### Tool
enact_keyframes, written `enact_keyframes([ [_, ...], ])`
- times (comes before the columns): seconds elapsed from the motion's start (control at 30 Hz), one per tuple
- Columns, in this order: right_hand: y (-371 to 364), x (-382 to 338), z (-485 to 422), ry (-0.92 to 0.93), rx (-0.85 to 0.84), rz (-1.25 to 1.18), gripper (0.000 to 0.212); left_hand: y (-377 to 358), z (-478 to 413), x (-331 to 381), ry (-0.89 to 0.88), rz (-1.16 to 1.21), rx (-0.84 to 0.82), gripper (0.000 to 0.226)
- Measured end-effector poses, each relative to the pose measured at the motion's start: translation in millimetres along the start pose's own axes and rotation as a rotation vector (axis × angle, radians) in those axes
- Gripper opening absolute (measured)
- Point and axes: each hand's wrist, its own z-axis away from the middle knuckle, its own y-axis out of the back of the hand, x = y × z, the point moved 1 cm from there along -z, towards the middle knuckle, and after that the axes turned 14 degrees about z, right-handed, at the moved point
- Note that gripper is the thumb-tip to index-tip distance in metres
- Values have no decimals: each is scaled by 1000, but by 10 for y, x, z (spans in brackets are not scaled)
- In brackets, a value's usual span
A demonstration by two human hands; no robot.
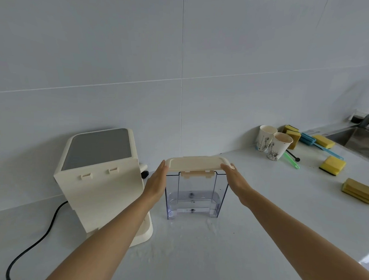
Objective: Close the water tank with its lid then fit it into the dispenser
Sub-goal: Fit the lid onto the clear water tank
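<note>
With the clear water tank (195,194) standing upright on the bench (260,226) just right of the dispenser (98,178), the left hand (156,184) and right hand (236,180) hold the lid's (197,163) two ends flat-palmed, probably to seat it level.
</note>
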Motion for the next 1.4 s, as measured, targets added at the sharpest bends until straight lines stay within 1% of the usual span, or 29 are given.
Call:
enact_keyframes([
  [0.2, -22, 39, 39, -67, 1, 26, 64, 1, -4, -84, 47, -5, -3, 53],
  [0.4, -18, 67, 51, -79, -3, 57, 58, -4, 1, -107, 56, -7, -10, 53],
  [0.53, 35, 89, -16, -82, 23, 64, 63, -19, 17, -92, 115, 37, 21, 55],
  [0.6, 83, 60, -57, -81, 40, 43, 65, -33, 15, -98, 201, 116, 48, 56],
  [0.67, 133, 0, -100, -67, 58, 18, 67, -75, 70, -69, 344, 194, 42, 61],
  [0.77, 179, -122, -177, -40, 75, -23, 68, -124, 118, -44, 557, 269, 8, 83],
  [0.8, 182, -164, -205, -27, 71, -31, 68, -137, 116, -41, 598, 293, 1, 91],
  [0.87, 170, -230, -244, -20, 47, -29, 67, -163, 92, -24, 639, 329, 3, 100],
  [0.93, 151, -259, -267, -29, 14, -5, 60, -183, 67, -14, 661, 365, -1, 102],
  [1.0, 129, -265, -290, -29, -18, 29, 42, -194, 40, -14, 677, 374, -8, 101],
  [1.03, 117, -264, -294, -23, -32, 47, 39, -197, 27, -19, 678, 367, -12, 100],
  [1.1, 96, -264, -298, -10, -54, 85, 39, -207, 18, -15, 668, 352, 1, 96],
  [1.17, 89, -251, -313, 0, -69, 110, 34, -215, 12, -8, 645, 336, 33, 90],
  [1.3, 103, -231, -313, -31, -73, 97, 43, -201, -22, 20, 623, 365, 38, 87],
  [1.4, 110, -218, -305, -29, -69, 110, 44, -186, -53, 61, 590, 386, 51, 85],
])
